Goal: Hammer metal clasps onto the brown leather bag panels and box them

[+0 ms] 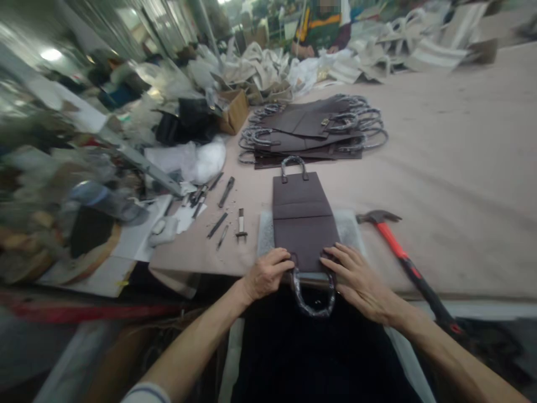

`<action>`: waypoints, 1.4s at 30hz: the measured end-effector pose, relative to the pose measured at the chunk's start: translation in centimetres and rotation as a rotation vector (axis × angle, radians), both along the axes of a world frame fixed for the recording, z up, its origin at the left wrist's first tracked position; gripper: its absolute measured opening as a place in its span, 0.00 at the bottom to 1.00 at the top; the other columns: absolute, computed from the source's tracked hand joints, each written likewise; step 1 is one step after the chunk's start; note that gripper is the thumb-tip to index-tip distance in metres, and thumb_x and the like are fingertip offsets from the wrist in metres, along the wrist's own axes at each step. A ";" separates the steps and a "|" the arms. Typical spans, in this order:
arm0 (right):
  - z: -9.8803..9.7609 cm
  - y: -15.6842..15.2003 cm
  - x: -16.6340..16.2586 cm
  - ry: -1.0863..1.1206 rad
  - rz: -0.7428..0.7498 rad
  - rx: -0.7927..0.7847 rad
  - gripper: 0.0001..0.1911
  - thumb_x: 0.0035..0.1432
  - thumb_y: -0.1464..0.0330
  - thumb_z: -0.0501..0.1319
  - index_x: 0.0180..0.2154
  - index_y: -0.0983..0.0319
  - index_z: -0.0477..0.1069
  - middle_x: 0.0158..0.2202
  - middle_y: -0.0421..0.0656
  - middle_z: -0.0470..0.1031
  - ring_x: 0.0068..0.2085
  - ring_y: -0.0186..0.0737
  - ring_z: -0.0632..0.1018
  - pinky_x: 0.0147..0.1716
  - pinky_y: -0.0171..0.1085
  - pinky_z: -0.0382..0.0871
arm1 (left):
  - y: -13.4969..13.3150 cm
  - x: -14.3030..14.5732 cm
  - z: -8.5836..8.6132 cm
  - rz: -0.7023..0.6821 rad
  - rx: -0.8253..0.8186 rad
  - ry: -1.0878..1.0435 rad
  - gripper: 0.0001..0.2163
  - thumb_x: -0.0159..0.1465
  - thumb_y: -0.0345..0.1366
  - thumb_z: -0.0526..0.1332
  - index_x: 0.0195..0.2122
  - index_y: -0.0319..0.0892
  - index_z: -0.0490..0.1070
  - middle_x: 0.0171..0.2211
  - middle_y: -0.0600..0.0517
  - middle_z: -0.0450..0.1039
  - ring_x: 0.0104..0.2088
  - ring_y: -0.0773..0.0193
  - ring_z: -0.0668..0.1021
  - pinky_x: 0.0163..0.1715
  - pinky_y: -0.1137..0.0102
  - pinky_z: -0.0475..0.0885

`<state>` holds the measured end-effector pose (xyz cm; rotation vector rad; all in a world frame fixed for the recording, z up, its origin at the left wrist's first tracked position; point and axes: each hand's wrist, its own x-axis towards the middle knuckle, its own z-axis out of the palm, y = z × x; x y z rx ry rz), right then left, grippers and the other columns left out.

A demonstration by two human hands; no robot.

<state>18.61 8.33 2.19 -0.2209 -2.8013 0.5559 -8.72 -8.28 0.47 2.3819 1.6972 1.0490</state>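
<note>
A dark brown leather bag piece [302, 215] lies flat on a pale pad [350, 229] at the table's near edge. It has a wrapped handle at its far end [293, 164] and another wrapped handle [314, 299] hanging over the near edge. My left hand [266, 273] rests on the piece's near left corner, fingers curled against the handle's base. My right hand [358, 277] presses flat on the near right corner, fingers spread.
A red-handled hammer [400, 252] lies right of the pad. Punches and small tools [229, 210] lie to the left. A stack of finished brown pieces [312, 131] sits farther back. Clutter fills the left side; a person [321, 25] works at the far end.
</note>
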 end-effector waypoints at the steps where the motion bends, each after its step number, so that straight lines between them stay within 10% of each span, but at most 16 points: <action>1: -0.4 0.2 0.0 0.007 0.013 0.005 0.32 0.67 0.61 0.56 0.70 0.54 0.56 0.71 0.49 0.58 0.71 0.60 0.57 0.65 0.64 0.58 | 0.0 0.1 0.0 0.008 -0.004 0.001 0.17 0.65 0.23 0.54 0.51 0.42 0.74 0.49 0.43 0.76 0.58 0.55 0.76 0.58 0.54 0.77; 20: -2.5 1.9 -2.1 0.104 -0.060 0.080 0.31 0.67 0.56 0.56 0.69 0.56 0.60 0.70 0.51 0.61 0.70 0.61 0.62 0.64 0.64 0.64 | 0.9 0.0 1.1 0.055 -0.119 -0.282 0.21 0.62 0.26 0.58 0.57 0.43 0.72 0.55 0.41 0.75 0.60 0.51 0.75 0.64 0.51 0.70; 25: -2.4 2.0 -2.1 0.099 -0.069 0.051 0.29 0.68 0.55 0.56 0.67 0.55 0.62 0.69 0.50 0.64 0.69 0.61 0.64 0.63 0.64 0.65 | 0.1 -4.8 2.5 0.632 -0.141 -0.263 0.14 0.66 0.27 0.55 0.48 0.43 0.77 0.47 0.41 0.79 0.51 0.53 0.79 0.56 0.56 0.74; 30: -3.0 2.4 -2.1 0.106 -0.101 0.007 0.27 0.69 0.55 0.54 0.65 0.52 0.65 0.68 0.47 0.66 0.68 0.61 0.65 0.63 0.64 0.65 | -1.3 -13.5 4.4 1.271 -0.611 -0.064 0.10 0.68 0.36 0.59 0.45 0.40 0.78 0.46 0.41 0.81 0.49 0.52 0.80 0.49 0.63 0.72; 42: -1.4 1.5 -2.5 0.076 -0.118 -0.087 0.22 0.70 0.57 0.54 0.59 0.57 0.72 0.65 0.50 0.69 0.67 0.56 0.66 0.65 0.61 0.63 | 0.1 -20.4 4.3 1.138 -0.940 -0.003 0.07 0.53 0.35 0.71 0.25 0.41 0.75 0.27 0.47 0.79 0.38 0.54 0.82 0.37 0.69 0.72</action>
